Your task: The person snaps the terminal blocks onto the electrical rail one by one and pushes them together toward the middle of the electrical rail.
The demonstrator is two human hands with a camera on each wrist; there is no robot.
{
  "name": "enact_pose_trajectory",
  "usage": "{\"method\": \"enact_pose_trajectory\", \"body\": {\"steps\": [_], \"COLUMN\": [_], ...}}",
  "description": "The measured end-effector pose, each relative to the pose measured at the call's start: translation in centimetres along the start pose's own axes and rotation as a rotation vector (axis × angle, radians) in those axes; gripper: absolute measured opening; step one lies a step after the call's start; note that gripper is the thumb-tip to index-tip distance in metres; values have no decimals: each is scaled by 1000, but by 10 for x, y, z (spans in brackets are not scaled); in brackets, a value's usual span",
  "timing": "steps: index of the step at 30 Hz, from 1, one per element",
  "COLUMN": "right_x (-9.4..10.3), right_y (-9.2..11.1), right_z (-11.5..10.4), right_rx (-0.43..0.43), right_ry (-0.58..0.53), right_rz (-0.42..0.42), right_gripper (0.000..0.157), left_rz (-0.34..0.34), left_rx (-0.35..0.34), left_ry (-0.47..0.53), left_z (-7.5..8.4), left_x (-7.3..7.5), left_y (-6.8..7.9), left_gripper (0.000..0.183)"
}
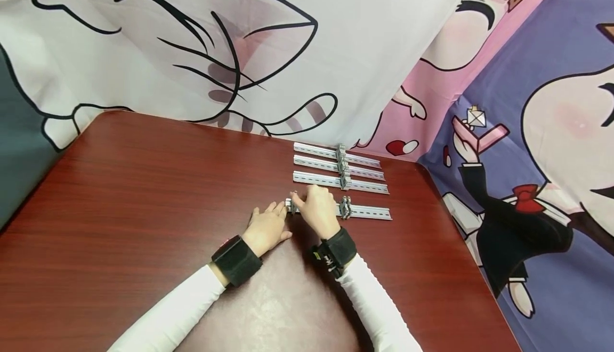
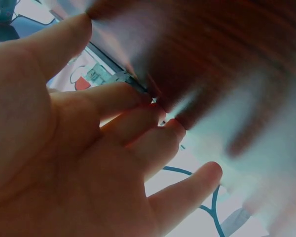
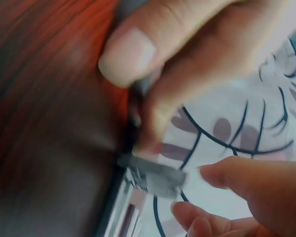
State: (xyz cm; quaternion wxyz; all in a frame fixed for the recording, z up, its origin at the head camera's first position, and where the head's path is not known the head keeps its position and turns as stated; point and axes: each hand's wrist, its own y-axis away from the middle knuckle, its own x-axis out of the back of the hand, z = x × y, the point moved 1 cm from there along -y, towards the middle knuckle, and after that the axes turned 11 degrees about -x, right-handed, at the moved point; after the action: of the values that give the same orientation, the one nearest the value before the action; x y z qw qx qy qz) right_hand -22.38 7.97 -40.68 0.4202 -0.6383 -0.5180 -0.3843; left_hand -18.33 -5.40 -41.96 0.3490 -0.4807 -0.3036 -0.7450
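Observation:
A slotted metal DIN rail (image 1: 371, 213) lies nearest me on the table. One grey clip-on block (image 3: 153, 175) sits at its left end, and thin grey blocks (image 1: 345, 207) stand upright right of its middle. My right hand (image 1: 317, 210) is over the left part of this rail, fingers curled, thumb on the near side and a finger on the far side. That fingertip is right at the end block. My left hand (image 1: 266, 229) rests low beside the left end, palm down, fingers straight, fingertips at the rail's end. The right hand hides part of the rail.
Behind lie three more slotted rails, the front one (image 1: 316, 180) parallel to the others, with a row of grey blocks (image 1: 342, 166) across them. The brown wooden table (image 1: 158, 192) ends at a printed cloth (image 1: 384, 21) at the back and right.

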Motion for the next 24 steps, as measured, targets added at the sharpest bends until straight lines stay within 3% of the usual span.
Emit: {"method": "enact_pose_trajectory", "body": {"steps": [5, 13, 24], "right_x": [-10, -11, 0], "right_y": [1, -2, -5], "right_z": [-5, -1, 34], "right_rx": [-43, -27, -20], "right_ry": [91, 75, 63], "right_rz": [-10, 20, 96], "right_gripper": [40, 41, 45], "left_rz": [-8, 4, -17], "left_rx": [5, 7, -1], "left_ry": [13, -4, 28], "left_z": [5, 4, 2], "left_x": [-2, 0, 0], "left_y": [0, 2, 0], "left_gripper": [68, 68, 67]}}
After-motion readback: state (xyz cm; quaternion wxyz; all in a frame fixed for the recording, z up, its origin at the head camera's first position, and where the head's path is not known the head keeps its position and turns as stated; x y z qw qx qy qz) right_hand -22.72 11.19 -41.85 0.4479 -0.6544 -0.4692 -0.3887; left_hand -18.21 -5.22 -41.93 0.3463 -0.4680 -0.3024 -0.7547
